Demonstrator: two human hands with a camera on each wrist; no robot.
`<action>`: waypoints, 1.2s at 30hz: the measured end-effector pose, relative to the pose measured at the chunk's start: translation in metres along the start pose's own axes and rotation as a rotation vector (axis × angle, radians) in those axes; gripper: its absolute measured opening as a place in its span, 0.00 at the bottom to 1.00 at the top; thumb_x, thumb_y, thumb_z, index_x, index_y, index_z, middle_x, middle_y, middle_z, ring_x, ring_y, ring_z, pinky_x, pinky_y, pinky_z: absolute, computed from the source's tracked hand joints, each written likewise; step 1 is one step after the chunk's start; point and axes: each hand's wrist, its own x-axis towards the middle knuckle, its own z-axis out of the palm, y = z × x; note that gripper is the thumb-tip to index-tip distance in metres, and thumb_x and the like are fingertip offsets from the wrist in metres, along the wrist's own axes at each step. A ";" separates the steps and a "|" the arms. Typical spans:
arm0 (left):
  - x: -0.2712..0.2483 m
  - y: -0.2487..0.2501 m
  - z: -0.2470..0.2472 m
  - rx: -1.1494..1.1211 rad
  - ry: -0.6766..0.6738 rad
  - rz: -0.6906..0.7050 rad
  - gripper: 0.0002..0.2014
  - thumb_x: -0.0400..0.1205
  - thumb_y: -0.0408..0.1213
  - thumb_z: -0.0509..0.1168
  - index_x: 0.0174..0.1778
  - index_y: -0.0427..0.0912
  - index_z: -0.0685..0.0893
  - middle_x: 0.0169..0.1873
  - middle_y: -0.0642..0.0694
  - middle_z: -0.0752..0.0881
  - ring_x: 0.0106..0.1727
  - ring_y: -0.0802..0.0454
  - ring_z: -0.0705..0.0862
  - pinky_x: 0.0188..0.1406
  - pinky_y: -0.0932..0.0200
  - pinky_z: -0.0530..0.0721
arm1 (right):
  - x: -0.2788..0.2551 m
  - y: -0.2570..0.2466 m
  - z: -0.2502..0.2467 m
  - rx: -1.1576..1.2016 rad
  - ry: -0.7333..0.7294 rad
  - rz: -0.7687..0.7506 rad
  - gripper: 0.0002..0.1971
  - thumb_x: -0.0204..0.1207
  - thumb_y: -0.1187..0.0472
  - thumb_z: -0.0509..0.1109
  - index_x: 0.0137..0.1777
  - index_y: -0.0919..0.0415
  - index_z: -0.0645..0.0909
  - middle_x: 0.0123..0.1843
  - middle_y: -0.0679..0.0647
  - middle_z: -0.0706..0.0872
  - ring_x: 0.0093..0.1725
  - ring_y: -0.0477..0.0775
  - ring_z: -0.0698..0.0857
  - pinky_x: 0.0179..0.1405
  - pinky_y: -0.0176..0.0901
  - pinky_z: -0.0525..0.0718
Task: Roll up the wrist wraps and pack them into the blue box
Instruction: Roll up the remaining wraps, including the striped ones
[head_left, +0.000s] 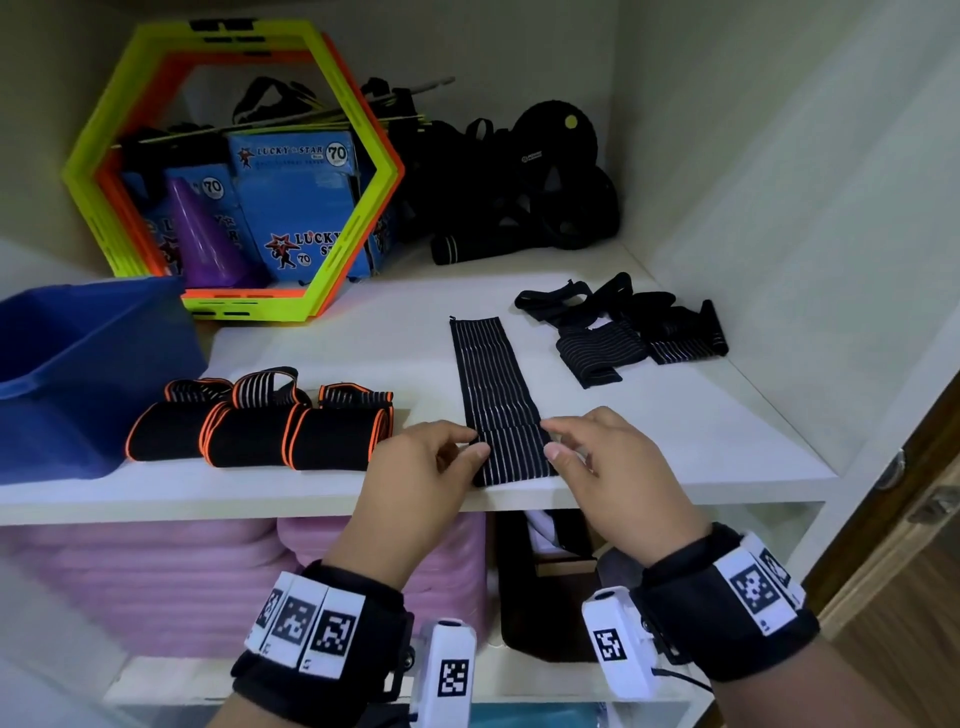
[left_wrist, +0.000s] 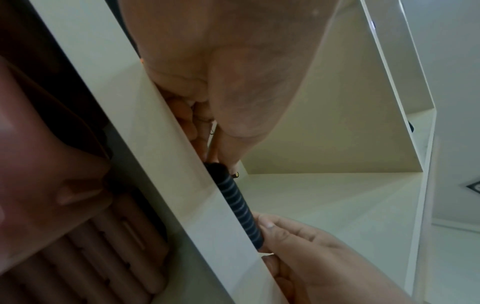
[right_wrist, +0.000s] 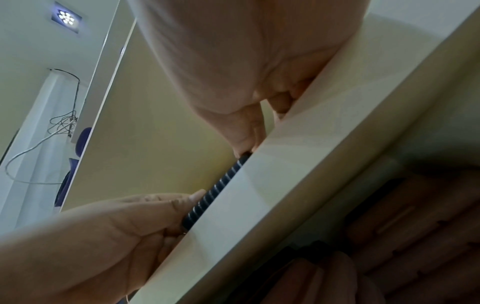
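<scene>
A: What do we see our hands doing?

B: Our left hand (head_left: 423, 457) pinches the left side of the striped wrap (head_left: 493, 395), thumb and fingers closed on it. Our right hand (head_left: 592, 452) pinches the right side the same way. From the wrist views, the near end of the wrap looks like a thin black roll with pale stripes, held at both ends.

A: Where does the wrap lie?

B: It lies on the white shelf (head_left: 363, 343), right at the front edge. The rest of it stretches flat, away from us.

A: What is next to our left hand?

B: Three rolled wraps (head_left: 260, 431), black with orange edges, sit side by side, touching each other. Left of them is the blue box (head_left: 78, 364), open at the top. We cannot tell what is inside.

A: And on the right?

B: A loose pile of black wraps (head_left: 628, 327) lies near the wall, not rolled.

A: What is at the back?

B: A green and orange hexagon frame (head_left: 228, 171) stands up, with blue packs (head_left: 296, 197) and a purple cone (head_left: 208, 239) behind it. Below the shelf we see pink foam (head_left: 156, 571).
</scene>
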 end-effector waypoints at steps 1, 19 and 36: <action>0.000 0.000 0.000 0.016 -0.006 0.019 0.12 0.80 0.49 0.72 0.56 0.50 0.91 0.39 0.56 0.87 0.40 0.63 0.84 0.44 0.65 0.82 | -0.001 -0.001 -0.002 -0.012 -0.025 0.000 0.19 0.81 0.45 0.67 0.70 0.46 0.82 0.52 0.45 0.80 0.48 0.44 0.81 0.57 0.46 0.83; 0.006 -0.001 -0.006 0.005 -0.161 -0.066 0.16 0.84 0.50 0.67 0.33 0.47 0.86 0.34 0.52 0.84 0.34 0.58 0.81 0.34 0.62 0.71 | 0.013 0.002 -0.005 -0.067 -0.058 0.050 0.22 0.83 0.41 0.62 0.33 0.55 0.79 0.36 0.47 0.79 0.37 0.45 0.79 0.41 0.43 0.75; 0.003 0.001 0.000 -0.033 -0.079 -0.039 0.08 0.82 0.42 0.70 0.56 0.50 0.89 0.44 0.52 0.88 0.39 0.58 0.83 0.40 0.65 0.78 | 0.004 -0.003 0.000 0.032 0.037 -0.006 0.19 0.76 0.37 0.65 0.55 0.50 0.85 0.49 0.42 0.80 0.43 0.36 0.81 0.49 0.42 0.83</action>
